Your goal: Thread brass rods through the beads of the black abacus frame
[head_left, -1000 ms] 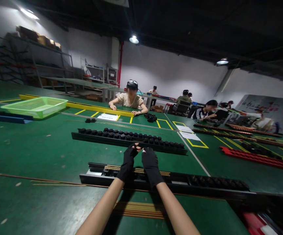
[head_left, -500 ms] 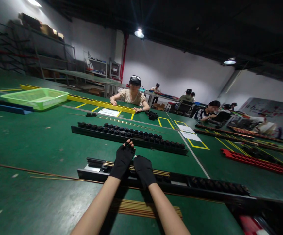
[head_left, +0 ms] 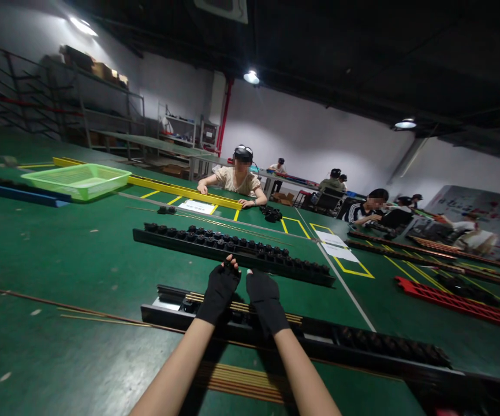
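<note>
My left hand (head_left: 223, 287), in a black fingerless glove, is closed with its fingertips curled; what it holds is hidden. Close beside it, my right hand (head_left: 266, 297), gloved the same way, has its thumb tip showing and its other fingers curled out of sight. Both are raised over a long black channel rail (head_left: 336, 349) lined with black wheel-like parts (head_left: 388, 341). Thin brass-coloured rods (head_left: 291, 317) lie along this rail beneath my hands. Just beyond my fingers is a second black rail (head_left: 181, 242) filled with similar black parts (head_left: 215, 238).
More rods (head_left: 245, 381) lie bundled between my forearms. A green basket (head_left: 85, 185) and a blue rail (head_left: 25, 193) are at the left. A co-worker (head_left: 239, 176) sits opposite behind a yellow rail (head_left: 181, 193). A red slotted rail (head_left: 458, 303) lies at the right, near paper sheets (head_left: 334, 245).
My right hand has moved slightly right, opening a small gap from my left hand. The whole view has shifted a little, so the table appears lower.
</note>
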{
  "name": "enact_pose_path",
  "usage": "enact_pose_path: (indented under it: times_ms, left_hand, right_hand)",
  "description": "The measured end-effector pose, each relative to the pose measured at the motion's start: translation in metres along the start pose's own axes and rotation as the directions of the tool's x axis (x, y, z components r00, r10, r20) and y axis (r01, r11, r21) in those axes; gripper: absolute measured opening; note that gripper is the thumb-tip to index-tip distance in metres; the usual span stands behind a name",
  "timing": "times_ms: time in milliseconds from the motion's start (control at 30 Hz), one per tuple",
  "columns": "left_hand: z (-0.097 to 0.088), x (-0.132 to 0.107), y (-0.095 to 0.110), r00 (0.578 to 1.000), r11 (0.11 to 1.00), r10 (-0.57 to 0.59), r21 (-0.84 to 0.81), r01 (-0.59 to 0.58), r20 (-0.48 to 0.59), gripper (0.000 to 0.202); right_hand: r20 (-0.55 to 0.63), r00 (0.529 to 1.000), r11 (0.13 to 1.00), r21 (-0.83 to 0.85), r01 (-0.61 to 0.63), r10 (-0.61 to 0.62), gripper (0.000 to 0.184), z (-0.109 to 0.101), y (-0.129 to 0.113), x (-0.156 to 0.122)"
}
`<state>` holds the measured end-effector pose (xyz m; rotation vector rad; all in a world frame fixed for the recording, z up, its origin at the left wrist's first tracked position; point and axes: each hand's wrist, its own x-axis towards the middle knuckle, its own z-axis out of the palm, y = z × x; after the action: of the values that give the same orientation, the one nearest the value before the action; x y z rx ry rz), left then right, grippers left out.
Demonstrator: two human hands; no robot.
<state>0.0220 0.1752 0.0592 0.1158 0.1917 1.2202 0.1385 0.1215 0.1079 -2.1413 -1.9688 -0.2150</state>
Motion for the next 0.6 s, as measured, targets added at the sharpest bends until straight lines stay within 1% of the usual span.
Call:
enact_pose_path:
  times_ms: [67,133,200,233,333,500,600]
  left_hand:
    - [0.0,-0.001,0.0,1.0,1.0,-0.005,-0.003,0.005,0.001,0.031]
    - [0.0,-0.001,0.0,1.0,1.0,-0.01,-0.006,0.01,0.002,0.031]
    - [0.0,-0.002,0.001,1.0,1.0,-0.016,-0.008,0.016,0.005,0.031]
    - [-0.001,-0.001,0.001,1.0,1.0,-0.018,-0.009,0.018,0.008,0.031]
    - [-0.002,-0.001,0.0,1.0,1.0,-0.017,-0.015,0.017,0.015,0.03]
    - [-0.004,0.0,0.001,1.0,1.0,-0.016,-0.016,0.016,0.017,0.028]
    - [-0.003,-0.002,0.001,1.0,1.0,-0.007,-0.013,0.008,0.025,0.027]
  right_hand:
    - [-0.019,0.999,0.999,-0.009,-0.048,0.048,0.05,-0.002,0.008,0.001]
    - [-0.005,0.998,0.998,-0.013,-0.065,0.065,0.047,0.004,0.015,-0.004]
    - [0.051,0.999,1.0,0.002,-0.018,0.017,0.035,0.014,0.02,-0.012]
    - [0.073,0.997,1.0,0.012,0.004,-0.005,0.033,0.02,0.021,-0.014]
    - [0.106,0.994,1.0,0.012,-0.006,0.004,0.044,0.033,0.025,-0.018]
    - [0.129,0.99,0.998,0.037,0.052,-0.056,0.04,0.04,0.03,-0.016]
    - [0.134,0.99,0.998,0.04,0.044,-0.049,0.042,0.041,0.03,-0.015]
